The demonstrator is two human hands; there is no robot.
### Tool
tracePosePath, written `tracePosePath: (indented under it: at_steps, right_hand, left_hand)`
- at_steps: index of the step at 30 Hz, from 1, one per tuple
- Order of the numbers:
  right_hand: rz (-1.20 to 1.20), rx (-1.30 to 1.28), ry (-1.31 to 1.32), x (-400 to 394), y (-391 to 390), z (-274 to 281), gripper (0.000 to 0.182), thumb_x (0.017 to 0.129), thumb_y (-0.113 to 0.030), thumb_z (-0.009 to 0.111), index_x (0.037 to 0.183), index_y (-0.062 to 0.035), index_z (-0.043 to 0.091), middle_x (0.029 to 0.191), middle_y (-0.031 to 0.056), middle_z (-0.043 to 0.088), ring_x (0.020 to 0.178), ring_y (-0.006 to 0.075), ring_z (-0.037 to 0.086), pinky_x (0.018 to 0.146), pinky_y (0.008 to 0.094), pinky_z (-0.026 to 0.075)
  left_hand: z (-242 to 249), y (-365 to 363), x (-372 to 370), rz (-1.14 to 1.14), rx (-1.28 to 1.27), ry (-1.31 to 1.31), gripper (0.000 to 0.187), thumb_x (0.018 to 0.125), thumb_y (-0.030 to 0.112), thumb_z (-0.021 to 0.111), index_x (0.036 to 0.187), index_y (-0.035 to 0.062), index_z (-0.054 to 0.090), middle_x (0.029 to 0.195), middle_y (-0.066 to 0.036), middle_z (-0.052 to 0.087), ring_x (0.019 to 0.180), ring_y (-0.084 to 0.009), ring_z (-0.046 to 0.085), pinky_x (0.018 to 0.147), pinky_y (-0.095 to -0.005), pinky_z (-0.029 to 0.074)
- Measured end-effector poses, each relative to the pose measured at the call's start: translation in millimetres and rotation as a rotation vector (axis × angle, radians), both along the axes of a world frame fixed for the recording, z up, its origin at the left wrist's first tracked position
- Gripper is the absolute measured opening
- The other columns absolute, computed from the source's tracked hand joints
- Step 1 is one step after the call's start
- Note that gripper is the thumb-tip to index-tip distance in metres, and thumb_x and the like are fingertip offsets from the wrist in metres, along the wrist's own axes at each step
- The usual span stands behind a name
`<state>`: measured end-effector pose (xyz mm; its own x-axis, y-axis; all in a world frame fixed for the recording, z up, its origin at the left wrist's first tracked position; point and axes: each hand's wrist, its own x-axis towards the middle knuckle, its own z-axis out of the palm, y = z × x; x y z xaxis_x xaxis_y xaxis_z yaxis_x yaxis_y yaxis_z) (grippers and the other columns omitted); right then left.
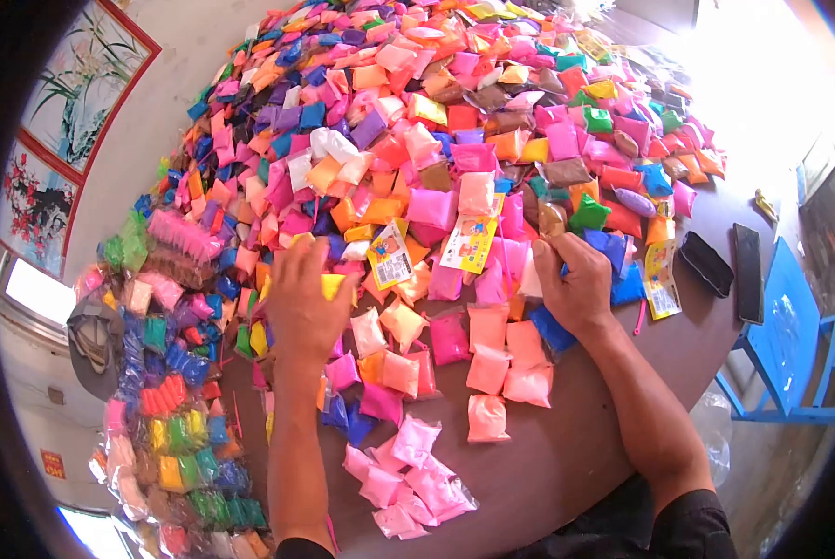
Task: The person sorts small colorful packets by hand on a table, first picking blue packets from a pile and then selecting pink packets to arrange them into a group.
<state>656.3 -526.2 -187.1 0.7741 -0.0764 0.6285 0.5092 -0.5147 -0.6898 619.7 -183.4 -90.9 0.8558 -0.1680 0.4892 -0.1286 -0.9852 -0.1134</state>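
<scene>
My left hand point(304, 293) rests palm down over the left part of a big heap of small coloured packets point(371, 121), its thumb apart from the fingers. A yellow packet point(332, 285) shows between thumb and forefinger. On the heap's right edge, my right hand point(574, 279) is closed, fingers curled in against the thumb. A brown packet point(553, 219) lies right at its fingertips; I cannot tell what is in the grip. Between the hands lie peach packets point(488, 370) and printed yellow-and-white cards point(471, 244). Nearer me is a small pile of light pink packets point(416, 484).
Bundled packets in clear bags point(180, 438) line the left side. On the brown table point(567, 456), a black open case point(706, 265) and a phone point(748, 273) lie at the right, near another printed card point(661, 279). A blue chair point(783, 326) stands beyond the table's edge.
</scene>
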Motion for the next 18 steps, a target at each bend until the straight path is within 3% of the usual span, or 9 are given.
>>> tracePosePath:
  at_steps: [5, 11, 12, 15, 18]
  right_hand:
    - [-0.001, 0.015, 0.019, 0, 0, 0, 0.026, 0.098, -0.013, 0.074, 0.081, -0.0022, 0.059, 0.071, 0.0167, 0.057, 0.061, 0.0373, 0.061, 0.055, 0.0457, 0.044]
    - [-0.015, 0.036, 0.008, 0, 1, 0, 0.027, 0.098, -0.015, 0.074, 0.079, -0.0031, 0.06, 0.07, 0.0161, 0.056, 0.06, 0.0371, 0.06, 0.054, 0.0457, 0.044]
    - [-0.016, 0.032, 0.008, -1, 1, 1, 0.027, 0.098, -0.015, 0.074, 0.079, -0.0034, 0.06, 0.07, 0.016, 0.056, 0.06, 0.037, 0.06, 0.054, 0.0459, 0.044]
    - [-0.017, 0.046, -0.004, -1, 1, 2, 0.026, 0.098, -0.016, 0.075, 0.079, -0.0038, 0.061, 0.07, 0.016, 0.057, 0.061, 0.0372, 0.061, 0.055, 0.0464, 0.045]
    - [-0.013, 0.051, 0.001, -1, 0, 0, 0.023, 0.097, -0.016, 0.075, 0.081, -0.0042, 0.063, 0.07, 0.0157, 0.058, 0.062, 0.0374, 0.063, 0.055, 0.0468, 0.047]
  left_hand:
    - [-21, -58, 2, -0.192, -0.313, 0.335, 0.071, 0.083, 0.032, 0.089, 0.143, 0.0051, 0.063, 0.151, -0.017, 0.059, 0.141, -0.0399, 0.054, 0.118, -0.0483, 0.046]
    - [-26, -112, 41, -0.411, -0.093, 0.208, 0.081, 0.082, 0.029, 0.085, 0.155, 0.0125, 0.055, 0.161, -0.021, 0.047, 0.146, -0.0427, 0.048, 0.12, -0.0529, 0.043]
    - [-33, -113, 52, -0.401, -0.01, 0.175, 0.069, 0.084, 0.026, 0.079, 0.149, 0.0143, 0.06, 0.157, -0.021, 0.051, 0.143, -0.0434, 0.05, 0.116, -0.0549, 0.045]
    - [-48, -111, 80, -0.382, 0.003, 0.154, 0.063, 0.087, 0.027, 0.074, 0.146, 0.0092, 0.062, 0.155, -0.021, 0.054, 0.143, -0.0447, 0.049, 0.114, -0.0582, 0.045]
    - [-55, -86, 89, -0.206, 0.026, 0.117, 0.046, 0.09, 0.022, 0.071, 0.134, 0.0081, 0.069, 0.152, -0.018, 0.057, 0.14, -0.0442, 0.053, 0.113, -0.056, 0.048]
